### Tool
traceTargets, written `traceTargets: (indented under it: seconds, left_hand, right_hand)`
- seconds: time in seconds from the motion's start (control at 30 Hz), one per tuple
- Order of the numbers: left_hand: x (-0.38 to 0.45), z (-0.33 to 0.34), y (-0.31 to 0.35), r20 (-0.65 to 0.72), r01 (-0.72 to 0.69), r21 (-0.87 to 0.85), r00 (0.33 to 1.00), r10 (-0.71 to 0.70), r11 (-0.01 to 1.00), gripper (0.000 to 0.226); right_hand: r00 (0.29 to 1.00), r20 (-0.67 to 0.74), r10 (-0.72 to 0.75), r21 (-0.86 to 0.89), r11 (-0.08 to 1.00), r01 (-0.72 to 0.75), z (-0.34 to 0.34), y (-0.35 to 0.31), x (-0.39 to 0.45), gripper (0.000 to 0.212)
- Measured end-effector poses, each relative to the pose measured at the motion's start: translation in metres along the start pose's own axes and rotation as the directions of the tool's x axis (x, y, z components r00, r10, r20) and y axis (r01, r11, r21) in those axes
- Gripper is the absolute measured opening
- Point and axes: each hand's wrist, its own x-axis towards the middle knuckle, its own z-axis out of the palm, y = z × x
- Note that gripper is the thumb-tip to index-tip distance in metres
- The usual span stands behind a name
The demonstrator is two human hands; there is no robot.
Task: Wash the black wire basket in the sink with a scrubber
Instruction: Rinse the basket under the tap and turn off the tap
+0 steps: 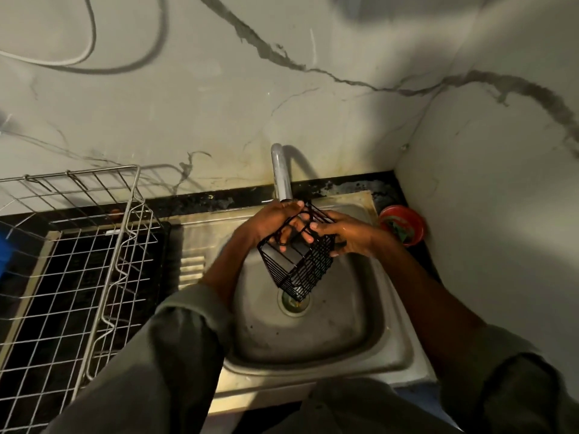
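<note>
The black wire basket (pixel 300 264) hangs tilted over the steel sink (pixel 332 327), its lower corner above the drain (pixel 294 303). My left hand (pixel 275 222) grips the basket's upper rim just under the tap spout (pixel 282 173). My right hand (pixel 347 234) holds the basket's right side, fingers curled round the wires. No scrubber shows in either hand. I cannot tell whether water is running.
A large metal wire dish rack (pixel 78 261) stands on the counter left of the sink. A red bowl (pixel 402 225) with something green in it sits in the back right corner by the wall. Marble-patterned walls close in behind and to the right.
</note>
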Motion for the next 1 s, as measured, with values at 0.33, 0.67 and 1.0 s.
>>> traceTargets:
  seconds: [0.33,0.67,1.0]
  left_hand:
    - [0.015,0.001,0.009,-0.043,-0.137,0.361,0.986,0.163,0.923,0.030]
    - [-0.032,0.040,-0.062,-0.519,-0.244,-0.277,0.852,0.069,0.929,0.035]
    - [-0.036,0.069,-0.050,-0.479,-0.173,-0.453,0.874,-0.075,0.875,0.033]
  right_hand:
    - [0.924,-0.378,-0.053,0.206,0.968,0.140,0.021,0.034,-0.013,0.042]
    - [0.870,-0.491,0.040,0.327,0.934,0.141,0.006,0.026,-0.041,0.061]
    - [0.775,-0.630,0.056,0.425,0.860,0.283,0.021,0.004,-0.068,0.077]
